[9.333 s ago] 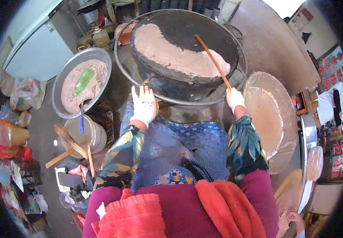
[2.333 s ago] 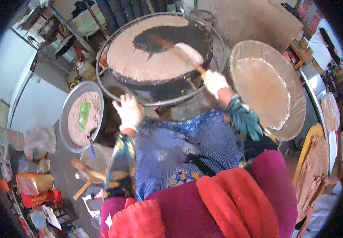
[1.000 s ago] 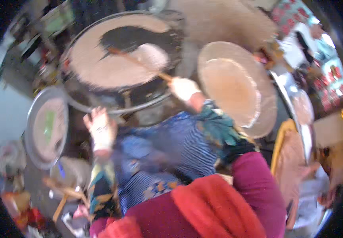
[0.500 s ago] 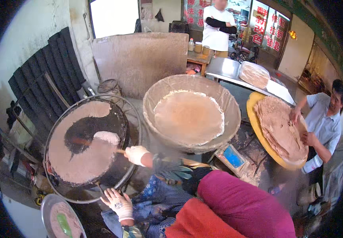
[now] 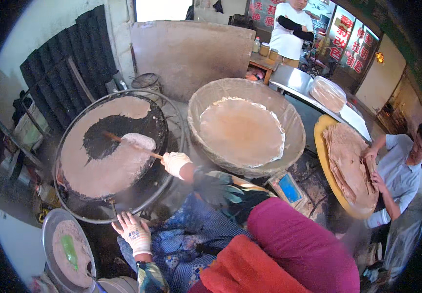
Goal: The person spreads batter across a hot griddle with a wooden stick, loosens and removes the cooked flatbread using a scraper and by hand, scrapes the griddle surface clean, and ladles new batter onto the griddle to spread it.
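Observation:
My right hand (image 5: 175, 165), in a pale knit glove, is closed around a thin wooden stick (image 5: 145, 150). The stick reaches across a round dark griddle (image 5: 159, 122) and passes over a lump of thick pale-brown batter (image 5: 143, 140). A layer of batter (image 5: 93, 177) coats most of the griddle, leaving a dark curved patch (image 5: 101, 139) bare around the stick's far end. My left hand (image 5: 135, 235), also gloved, has its fingers stretched out by the griddle's near rim, beside a short metal rod (image 5: 114, 209). Whether it touches the rod I cannot tell.
A metal basin (image 5: 50, 244) of batter with a green scoop-like piece (image 5: 69, 251) stands at lower left. Right of the griddle is a wide cloth-lined basket (image 5: 294, 127). A co-worker (image 5: 400, 161) handles stacked brown sheets (image 5: 350, 166) on a yellow round tray (image 5: 324, 146). Another person (image 5: 291, 31) stands behind.
My view has shifted, so the surroundings sit higher and farther right. The stick's far end has swung toward the griddle's far side. My left hand stays near the rim.

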Tool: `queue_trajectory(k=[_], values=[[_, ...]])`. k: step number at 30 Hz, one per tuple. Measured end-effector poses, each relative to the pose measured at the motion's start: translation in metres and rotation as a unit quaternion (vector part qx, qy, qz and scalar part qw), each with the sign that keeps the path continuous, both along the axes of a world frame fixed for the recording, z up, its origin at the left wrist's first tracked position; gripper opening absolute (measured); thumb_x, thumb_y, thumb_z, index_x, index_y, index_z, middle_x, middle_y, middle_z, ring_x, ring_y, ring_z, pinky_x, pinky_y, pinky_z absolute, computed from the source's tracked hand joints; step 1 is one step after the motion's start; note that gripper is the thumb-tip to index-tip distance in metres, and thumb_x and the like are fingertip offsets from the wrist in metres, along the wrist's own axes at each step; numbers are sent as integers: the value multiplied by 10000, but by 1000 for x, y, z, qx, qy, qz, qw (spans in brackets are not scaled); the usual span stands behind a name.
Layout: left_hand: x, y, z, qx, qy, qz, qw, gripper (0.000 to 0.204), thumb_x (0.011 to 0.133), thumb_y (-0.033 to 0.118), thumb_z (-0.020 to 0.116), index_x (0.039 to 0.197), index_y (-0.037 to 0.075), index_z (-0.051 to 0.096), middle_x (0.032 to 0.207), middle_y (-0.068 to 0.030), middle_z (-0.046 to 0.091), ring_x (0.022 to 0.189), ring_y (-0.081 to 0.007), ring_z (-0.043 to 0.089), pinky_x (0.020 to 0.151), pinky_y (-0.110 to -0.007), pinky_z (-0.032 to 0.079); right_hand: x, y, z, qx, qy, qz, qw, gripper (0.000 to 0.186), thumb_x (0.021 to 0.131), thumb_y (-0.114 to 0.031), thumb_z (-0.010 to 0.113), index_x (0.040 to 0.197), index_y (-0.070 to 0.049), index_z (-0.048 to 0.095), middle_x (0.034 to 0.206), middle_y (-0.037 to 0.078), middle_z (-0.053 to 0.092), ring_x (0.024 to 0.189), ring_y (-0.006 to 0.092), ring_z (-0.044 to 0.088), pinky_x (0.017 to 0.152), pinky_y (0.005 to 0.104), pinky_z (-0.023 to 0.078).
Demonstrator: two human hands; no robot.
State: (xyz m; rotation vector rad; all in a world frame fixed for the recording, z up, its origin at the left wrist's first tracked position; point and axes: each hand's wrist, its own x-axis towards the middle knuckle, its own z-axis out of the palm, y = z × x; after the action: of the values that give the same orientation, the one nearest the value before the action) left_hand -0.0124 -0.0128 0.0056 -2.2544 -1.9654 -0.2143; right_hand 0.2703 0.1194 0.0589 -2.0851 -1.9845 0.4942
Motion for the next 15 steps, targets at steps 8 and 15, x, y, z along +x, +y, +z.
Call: queue_trajectory(k=[8,15], values=[[-6,17,17,55,-27,10,998,559,815,324,626,1267,3,550,1352,-174,528,1309,-322,433,1148,-572,143,14,15,3,27,-25,39,999,329,962,-333,468,966,-58,649,897,207,692,856,384,678,767,488,537],[-29,17,-15,91,-48,37,994,581,767,238,648,1262,-39,524,1353,-229,512,1325,-398,412,1136,-631,132,33,32,-28,65,-110,3,992,386,978,-380,440,992,-36,613,902,250,676,885,442,648,816,532,495]])
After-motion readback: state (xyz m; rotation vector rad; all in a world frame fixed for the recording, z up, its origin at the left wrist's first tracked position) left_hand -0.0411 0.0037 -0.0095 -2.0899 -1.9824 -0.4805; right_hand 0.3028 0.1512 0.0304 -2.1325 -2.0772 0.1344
